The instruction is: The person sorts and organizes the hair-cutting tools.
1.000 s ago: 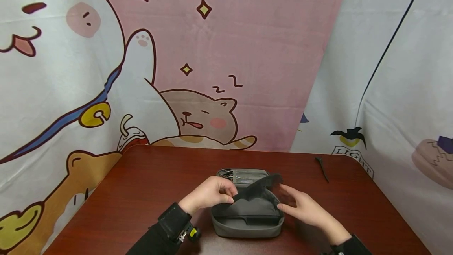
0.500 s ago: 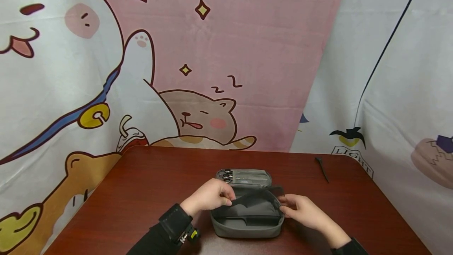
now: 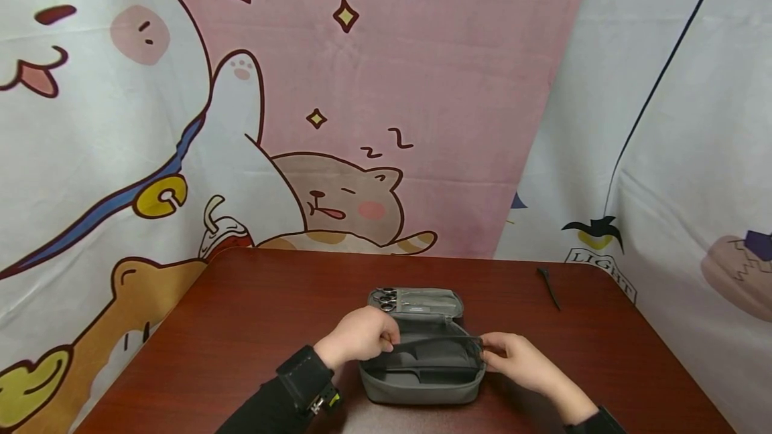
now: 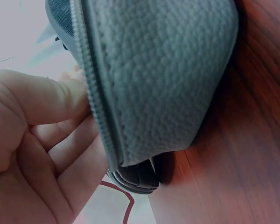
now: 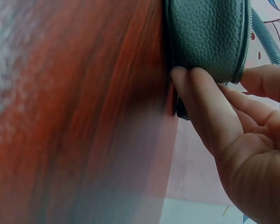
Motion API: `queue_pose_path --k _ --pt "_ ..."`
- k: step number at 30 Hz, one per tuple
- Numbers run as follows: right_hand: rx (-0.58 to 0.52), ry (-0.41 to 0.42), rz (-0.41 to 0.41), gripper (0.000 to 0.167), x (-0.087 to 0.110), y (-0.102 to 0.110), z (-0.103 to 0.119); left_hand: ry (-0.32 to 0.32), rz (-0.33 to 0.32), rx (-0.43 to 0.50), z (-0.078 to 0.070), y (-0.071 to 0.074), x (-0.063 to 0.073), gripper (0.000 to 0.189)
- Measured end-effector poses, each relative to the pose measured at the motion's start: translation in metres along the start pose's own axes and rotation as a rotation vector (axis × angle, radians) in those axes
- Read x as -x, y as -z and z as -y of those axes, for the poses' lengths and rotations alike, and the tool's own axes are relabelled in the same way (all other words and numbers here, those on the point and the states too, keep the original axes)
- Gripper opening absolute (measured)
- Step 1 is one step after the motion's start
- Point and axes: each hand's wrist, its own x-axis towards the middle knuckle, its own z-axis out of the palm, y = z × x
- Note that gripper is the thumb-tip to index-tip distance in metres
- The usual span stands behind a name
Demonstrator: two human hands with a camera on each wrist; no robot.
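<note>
A grey zip case with pebbled sides stands unzipped on the table, its lid laid back. Across its opening stretches a dark, thin flap, seen nearly edge-on. My left hand pinches the flap's left end, thumb tip just behind the zip edge in the left wrist view. At the right end, my right hand pinches the flap near the rim, and its other fingers lie against the case's outer wall. Inside, a dark grey padded compartment shows; the flap and left fingers hide part of it.
Metal scissors handles and a clear pocket show inside the lid. A small dark slim object lies at the table's back right. The reddish-brown table meets a printed cartoon curtain behind it.
The flap has swung down from a slanted, raised position to lie nearly level across the opening. My right hand has closed in on its right end; the left has barely moved.
</note>
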Motion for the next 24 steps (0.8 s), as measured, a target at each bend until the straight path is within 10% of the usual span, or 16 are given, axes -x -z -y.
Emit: queue_pose_path --k 13,24 --pt "-0.130 -0.033 -0.007 0.037 0.002 -0.003 -0.002 0.078 0.015 -0.143 -0.007 -0.008 -0.004 0.016" --pt "-0.002 -0.021 -0.032 0.035 0.003 -0.004 0.001 0.097 -0.003 -0.281 -0.009 -0.014 -0.004 0.018"
